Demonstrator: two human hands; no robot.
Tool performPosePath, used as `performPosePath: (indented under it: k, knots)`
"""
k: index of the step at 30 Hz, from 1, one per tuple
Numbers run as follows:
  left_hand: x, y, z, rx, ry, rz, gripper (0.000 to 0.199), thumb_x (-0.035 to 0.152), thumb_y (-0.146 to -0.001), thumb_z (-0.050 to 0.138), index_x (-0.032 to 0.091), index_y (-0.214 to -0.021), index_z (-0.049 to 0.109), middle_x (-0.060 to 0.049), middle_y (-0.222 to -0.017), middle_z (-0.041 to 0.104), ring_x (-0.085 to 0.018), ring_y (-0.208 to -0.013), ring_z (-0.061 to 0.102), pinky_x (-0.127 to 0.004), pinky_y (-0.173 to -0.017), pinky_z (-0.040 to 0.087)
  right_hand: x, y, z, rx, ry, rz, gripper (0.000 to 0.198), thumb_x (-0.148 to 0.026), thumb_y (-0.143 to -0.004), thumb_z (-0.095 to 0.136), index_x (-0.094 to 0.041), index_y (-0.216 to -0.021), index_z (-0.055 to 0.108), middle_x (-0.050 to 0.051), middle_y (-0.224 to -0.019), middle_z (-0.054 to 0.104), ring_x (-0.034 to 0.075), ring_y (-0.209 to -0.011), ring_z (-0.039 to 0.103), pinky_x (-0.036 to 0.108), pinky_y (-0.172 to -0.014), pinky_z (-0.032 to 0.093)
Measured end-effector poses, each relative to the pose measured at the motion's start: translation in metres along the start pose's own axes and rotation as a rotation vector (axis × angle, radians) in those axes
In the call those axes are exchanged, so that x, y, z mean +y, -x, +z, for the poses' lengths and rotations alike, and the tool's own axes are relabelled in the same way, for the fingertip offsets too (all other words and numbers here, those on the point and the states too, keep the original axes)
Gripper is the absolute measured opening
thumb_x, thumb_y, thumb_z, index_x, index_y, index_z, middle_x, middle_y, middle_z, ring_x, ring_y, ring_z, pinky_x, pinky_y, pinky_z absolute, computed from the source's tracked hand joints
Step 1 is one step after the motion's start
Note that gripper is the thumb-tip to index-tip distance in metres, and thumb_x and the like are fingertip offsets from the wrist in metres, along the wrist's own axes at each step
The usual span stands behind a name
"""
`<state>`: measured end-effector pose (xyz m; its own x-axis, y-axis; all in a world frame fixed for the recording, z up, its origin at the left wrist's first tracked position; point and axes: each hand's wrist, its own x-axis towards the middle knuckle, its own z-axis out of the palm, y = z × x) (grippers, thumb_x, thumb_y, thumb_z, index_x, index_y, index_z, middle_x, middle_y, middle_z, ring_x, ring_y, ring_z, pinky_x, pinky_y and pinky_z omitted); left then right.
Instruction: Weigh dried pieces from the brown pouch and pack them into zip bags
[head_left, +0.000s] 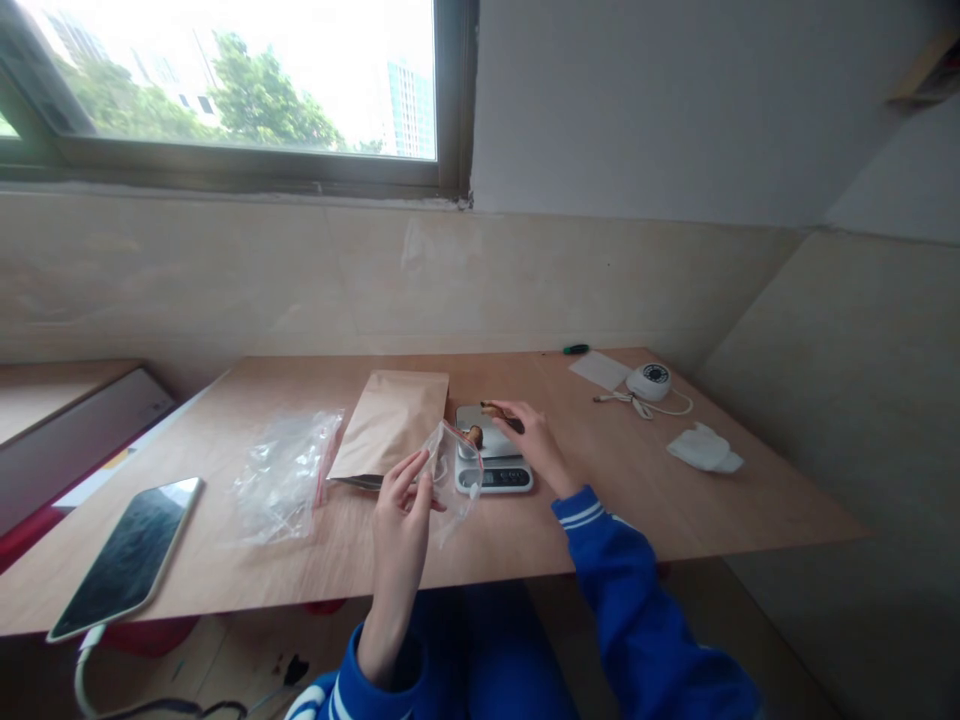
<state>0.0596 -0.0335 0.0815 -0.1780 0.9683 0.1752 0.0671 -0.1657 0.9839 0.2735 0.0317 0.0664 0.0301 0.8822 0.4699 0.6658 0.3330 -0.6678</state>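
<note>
My left hand [405, 500] is closed on a small clear zip bag [456, 480] with a red strip along its mouth. The bag hangs over the left front part of a white kitchen scale [512, 476], whose dark display faces me. Pinched in my right hand [529, 435] is a brown dried piece [491, 409], held just above the scale's metal plate; its exact kind is too small to tell. Another brown dried piece [474, 436] shows on the plate beside the bag's mouth, partly behind the clear plastic.
Left of the scale lie a brown paper pouch [397, 415] and a heap of clear plastic bags [281, 480]. A phone [135, 550] with a cable rests at the table's left edge. Toward the right are a white round device [649, 381] with a cord and a crumpled white tissue [705, 448].
</note>
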Motion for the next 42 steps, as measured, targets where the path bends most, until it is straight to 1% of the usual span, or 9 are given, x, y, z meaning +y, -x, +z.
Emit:
performPosePath:
  k: [2,8,18,22,25,29,35,39,42]
  knots:
    - [0.001,-0.001,-0.001,0.006,-0.005,0.006,0.039,0.043,-0.079,0.062,0.014,-0.103,0.071,-0.015,-0.119,0.062,-0.01,-0.056,0.058,-0.028,-0.052,0.054,-0.029,0.002,-0.014,0.002,-0.185,-0.05,0.028,-0.032,-0.091,0.055,-0.023,-0.117,0.062,0.005,-0.117,0.066,0.02,-0.107,0.06,0.035,-0.095,0.043]
    - [0.009,0.003,0.002,0.067,-0.025,-0.021,0.04,0.044,-0.081,0.059,0.016,-0.108,0.071,-0.014,-0.125,0.062,-0.016,-0.067,0.064,-0.028,-0.057,0.054,-0.099,0.011,-0.033,-0.456,-0.253,-0.137,0.023,-0.03,-0.089,0.059,-0.026,-0.11,0.066,0.001,-0.102,0.069,0.018,-0.095,0.064,0.03,-0.083,0.049]
    - [0.0,0.008,-0.004,0.17,-0.011,-0.06,0.05,0.05,-0.083,0.056,0.015,-0.117,0.067,-0.005,-0.074,0.07,-0.013,-0.057,0.055,-0.025,-0.056,0.045,-0.116,0.019,0.018,-0.241,-0.071,-0.11,0.034,-0.01,-0.082,0.06,-0.021,-0.114,0.061,0.007,-0.108,0.059,0.021,-0.102,0.061,0.036,-0.092,0.048]
    - [-0.007,0.008,-0.004,0.152,0.137,-0.112,0.049,0.049,-0.081,0.06,0.015,-0.116,0.067,-0.006,-0.079,0.072,-0.011,-0.055,0.054,-0.023,-0.054,0.043,-0.127,0.015,0.021,-0.258,-0.226,-0.122,0.027,-0.014,-0.083,0.058,-0.022,-0.109,0.063,0.003,-0.102,0.063,0.012,-0.075,0.061,0.029,-0.077,0.052]
    - [-0.01,0.007,-0.004,0.147,0.325,-0.162,0.042,0.043,-0.08,0.062,0.015,-0.111,0.069,-0.01,-0.101,0.072,-0.012,-0.065,0.06,-0.023,-0.059,0.047,-0.116,0.007,0.018,-0.129,-0.329,-0.055,0.019,-0.022,-0.088,0.052,-0.022,-0.102,0.065,0.001,-0.097,0.065,0.01,-0.065,0.058,0.024,-0.066,0.05]
    - [-0.011,0.005,-0.006,0.225,0.52,-0.224,0.029,0.033,-0.081,0.063,0.016,-0.103,0.071,-0.011,-0.113,0.07,-0.018,-0.098,0.065,-0.024,-0.076,0.051,-0.067,-0.002,0.021,0.163,-0.186,0.029,0.024,-0.015,-0.088,0.042,-0.018,-0.097,0.064,0.006,-0.097,0.064,0.017,-0.089,0.06,0.029,-0.079,0.048]
    - [-0.009,0.008,-0.006,0.236,0.489,-0.225,0.032,0.034,-0.083,0.06,0.015,-0.107,0.069,-0.013,-0.117,0.068,-0.023,-0.112,0.061,-0.026,-0.077,0.053,-0.013,0.011,0.048,-0.204,0.266,0.001,0.032,-0.022,-0.082,0.062,-0.02,-0.113,0.061,0.011,-0.116,0.061,0.028,-0.11,0.051,0.044,-0.094,0.038]
    - [-0.009,0.01,-0.008,0.207,0.465,-0.223,0.033,0.036,-0.083,0.058,0.016,-0.108,0.068,-0.013,-0.118,0.068,-0.022,-0.115,0.06,-0.028,-0.084,0.052,-0.015,0.012,0.051,-0.155,0.309,0.044,0.018,-0.019,-0.083,0.061,-0.021,-0.099,0.067,0.008,-0.099,0.065,0.026,-0.101,0.055,0.043,-0.09,0.037]
    - [-0.009,0.007,-0.011,0.219,0.483,-0.239,0.031,0.034,-0.083,0.059,0.016,-0.106,0.069,-0.013,-0.117,0.068,-0.022,-0.115,0.06,-0.029,-0.085,0.052,-0.029,0.007,0.037,-0.037,0.083,0.04,0.016,-0.02,-0.083,0.061,-0.022,-0.097,0.067,0.006,-0.095,0.065,0.021,-0.094,0.059,0.038,-0.088,0.04]
